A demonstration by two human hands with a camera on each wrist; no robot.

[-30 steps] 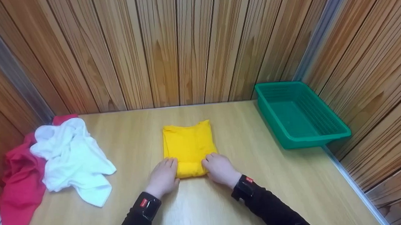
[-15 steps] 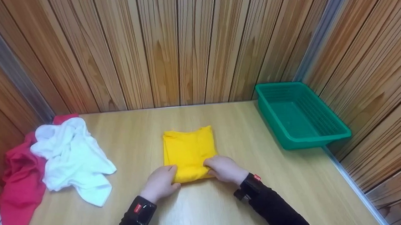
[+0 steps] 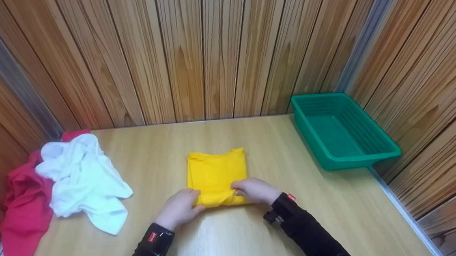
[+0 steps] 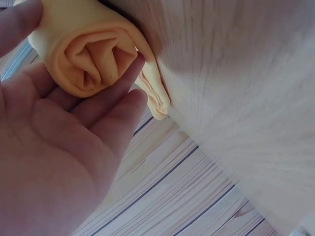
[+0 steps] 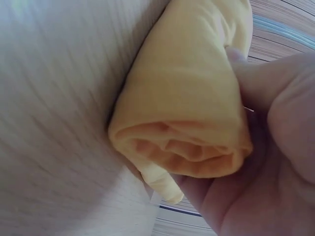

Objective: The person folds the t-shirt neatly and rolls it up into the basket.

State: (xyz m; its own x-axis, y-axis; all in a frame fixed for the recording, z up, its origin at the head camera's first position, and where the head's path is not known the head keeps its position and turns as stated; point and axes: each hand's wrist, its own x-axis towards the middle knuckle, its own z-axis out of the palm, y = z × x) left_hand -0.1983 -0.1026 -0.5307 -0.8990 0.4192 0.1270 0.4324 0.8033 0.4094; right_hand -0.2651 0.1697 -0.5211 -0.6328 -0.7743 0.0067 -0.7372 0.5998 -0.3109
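Observation:
A yellow cloth (image 3: 215, 171) lies folded on the table in the head view, its near end rolled up. My left hand (image 3: 179, 207) grips the left end of that roll, and my right hand (image 3: 257, 190) grips the right end. In the left wrist view the spiral end of the yellow roll (image 4: 93, 61) shows, with the fingers of the left hand (image 4: 64, 137) along its far side and the thumb on the near side. The right wrist view has the roll's other end (image 5: 182, 98), with the right hand (image 5: 275, 147) around it; its flat part (image 5: 165, 186) lies beyond.
A white cloth (image 3: 81, 180) lies crumpled over a red cloth (image 3: 25, 217) on the left of the table (image 3: 229, 242). At the back right stands a green plastic basket (image 3: 344, 135) with nothing visible inside. Wood-panelled walls (image 3: 189, 53) bound the back and sides.
The far edge of the yellow cloth has come towards me. Both hands have shifted slightly nearer and outward while keeping hold of the roll's ends.

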